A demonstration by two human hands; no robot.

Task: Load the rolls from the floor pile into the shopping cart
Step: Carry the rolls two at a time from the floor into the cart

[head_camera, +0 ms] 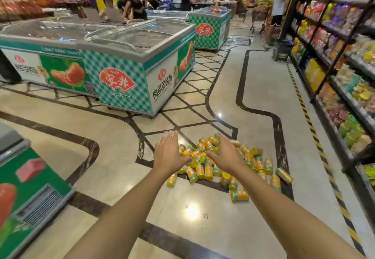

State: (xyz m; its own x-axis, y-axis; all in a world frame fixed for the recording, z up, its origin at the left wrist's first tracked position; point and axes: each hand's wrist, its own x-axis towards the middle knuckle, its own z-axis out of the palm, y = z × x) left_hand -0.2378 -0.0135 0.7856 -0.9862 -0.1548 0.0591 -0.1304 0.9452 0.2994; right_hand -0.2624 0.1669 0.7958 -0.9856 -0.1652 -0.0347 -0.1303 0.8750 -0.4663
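Observation:
A pile of several yellow rolls with teal ends lies on the shiny tiled floor ahead of me, with a few strays such as one roll lying apart at the near right. Both my arms stretch forward above the pile. My left hand is spread flat with straight fingers at the pile's left edge and holds nothing. My right hand is spread over the pile's middle, palm down, and is also empty. My hands cover part of the pile. No shopping cart for loading shows near me.
Green chest freezers stand to the left and ahead, another freezer at my near left. Snack shelves line the right side. A person with a cart stands far up the aisle; people sit behind the freezers.

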